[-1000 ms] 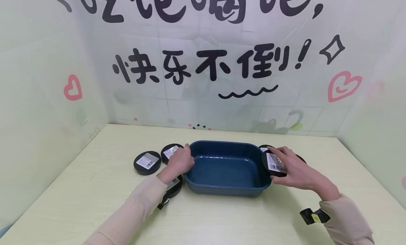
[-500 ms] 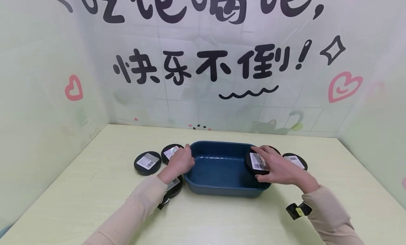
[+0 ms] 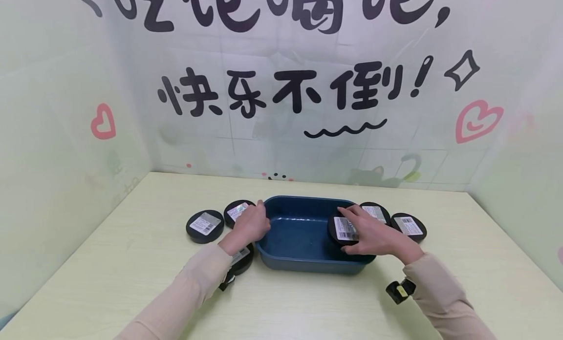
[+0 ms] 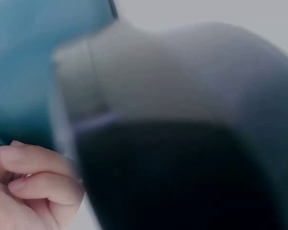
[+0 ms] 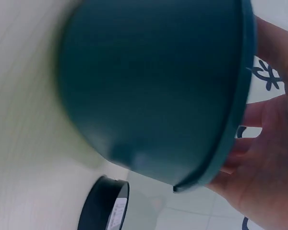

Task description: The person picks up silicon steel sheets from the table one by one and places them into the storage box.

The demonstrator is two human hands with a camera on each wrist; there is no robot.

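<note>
A deep blue plastic basin (image 3: 308,265) stands on the table; its end wall (image 5: 153,86) fills much of the right wrist view. My left hand (image 3: 251,223) holds the basin's left rim with curled fingers (image 4: 43,184), though a large dark blurred shape hides much of the left wrist view. Over the basin's right part, inside its rim, my right hand (image 3: 371,232) grips a flat round black container (image 3: 345,229) with a white label. Thumb and fingers span its sides. From the right wrist camera, the held container is hidden behind the basin wall.
More labelled round black containers lie around the basin. Left of it are one at far left (image 3: 204,226), one behind my hand (image 3: 236,210) and one under my wrist (image 3: 242,260). Two lie to the right, a nearer one (image 3: 377,213) and an outer one (image 3: 409,226).
My right hand has moved left with the round black container, from the basin's right rim to over its inside. The two containers at right are uncovered. My left hand has stayed put.
</note>
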